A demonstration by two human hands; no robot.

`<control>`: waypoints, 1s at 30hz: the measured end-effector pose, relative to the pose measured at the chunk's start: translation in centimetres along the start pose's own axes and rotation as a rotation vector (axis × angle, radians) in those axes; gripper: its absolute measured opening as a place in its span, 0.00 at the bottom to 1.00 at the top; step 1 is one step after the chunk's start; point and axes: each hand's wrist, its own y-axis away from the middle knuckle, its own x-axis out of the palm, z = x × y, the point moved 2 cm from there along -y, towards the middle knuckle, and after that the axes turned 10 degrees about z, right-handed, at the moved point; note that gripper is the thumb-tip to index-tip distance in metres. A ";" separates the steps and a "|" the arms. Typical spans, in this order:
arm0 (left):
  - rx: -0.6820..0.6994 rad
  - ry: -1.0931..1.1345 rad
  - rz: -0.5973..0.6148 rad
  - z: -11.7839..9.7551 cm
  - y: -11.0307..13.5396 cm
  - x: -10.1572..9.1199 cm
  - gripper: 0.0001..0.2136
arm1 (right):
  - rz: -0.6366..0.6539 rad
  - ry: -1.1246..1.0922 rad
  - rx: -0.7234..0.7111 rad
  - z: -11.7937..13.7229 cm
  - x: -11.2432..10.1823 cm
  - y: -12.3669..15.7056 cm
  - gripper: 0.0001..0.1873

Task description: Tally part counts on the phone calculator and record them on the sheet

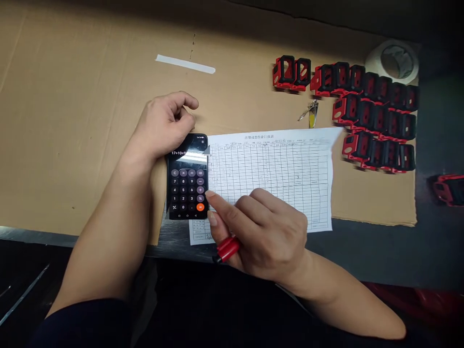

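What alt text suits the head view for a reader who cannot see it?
The right hand grips a red pen over a printed grid form, beside a phone showing a calculator, with the left hand curled at its top. Rows of red-and-black plastic parts lie on the cardboard beyond.

- Left hand [163,126] curls loosely at the top edge of a phone [187,181] showing a calculator.
- Right hand [268,232] grips a red pen [227,250] over a printed paper form [271,179], forefinger just beside the phone.
- Red-and-black plastic parts [377,113] stand in rows on a cardboard sheet [83,121], near a tape roll [393,60].
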 end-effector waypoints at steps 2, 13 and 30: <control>-0.017 -0.001 -0.010 0.2 -0.2 0.1 0.10 | 0.039 0.021 0.027 0.0 0.3 0.0 0.15; -0.039 -0.007 -0.040 0.5 -1.1 0.3 0.10 | 0.418 -0.029 0.066 2.5 2.8 -1.9 0.28; -0.031 0.041 -0.045 0.6 -1.3 0.1 0.10 | 0.402 -0.004 0.113 2.4 3.0 -2.0 0.26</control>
